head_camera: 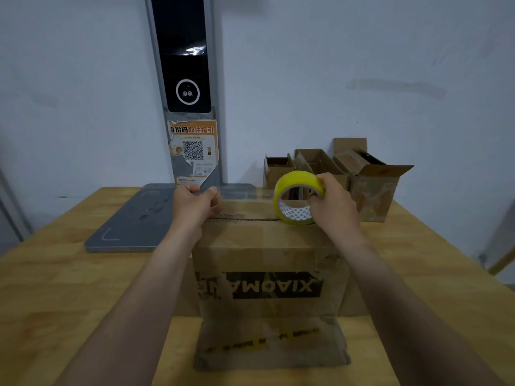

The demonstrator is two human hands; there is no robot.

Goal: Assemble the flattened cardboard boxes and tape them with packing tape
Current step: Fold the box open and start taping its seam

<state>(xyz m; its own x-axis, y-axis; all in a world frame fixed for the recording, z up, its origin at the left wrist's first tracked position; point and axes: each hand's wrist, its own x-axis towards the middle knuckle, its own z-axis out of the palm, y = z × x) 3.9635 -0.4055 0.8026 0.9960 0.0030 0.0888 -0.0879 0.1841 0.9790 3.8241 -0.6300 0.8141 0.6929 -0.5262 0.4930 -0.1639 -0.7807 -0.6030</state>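
A brown cardboard box (267,263) with black lettering stands on the wooden table in front of me, its top flaps folded shut with a seam across the top. My right hand (333,204) grips a yellow roll of packing tape (295,197) resting on the box's top right. My left hand (193,203) pinches the free end of a clear strip of tape (245,195) stretched from the roll, above the box's top left edge. A loose flap of the box lies flat toward me at the bottom.
Three smaller open cardboard boxes (370,176) stand at the back right against the wall. A grey flat plate (139,218) lies on the wooden table (55,288) to the left. A dark panel with a QR poster (192,151) is on the wall.
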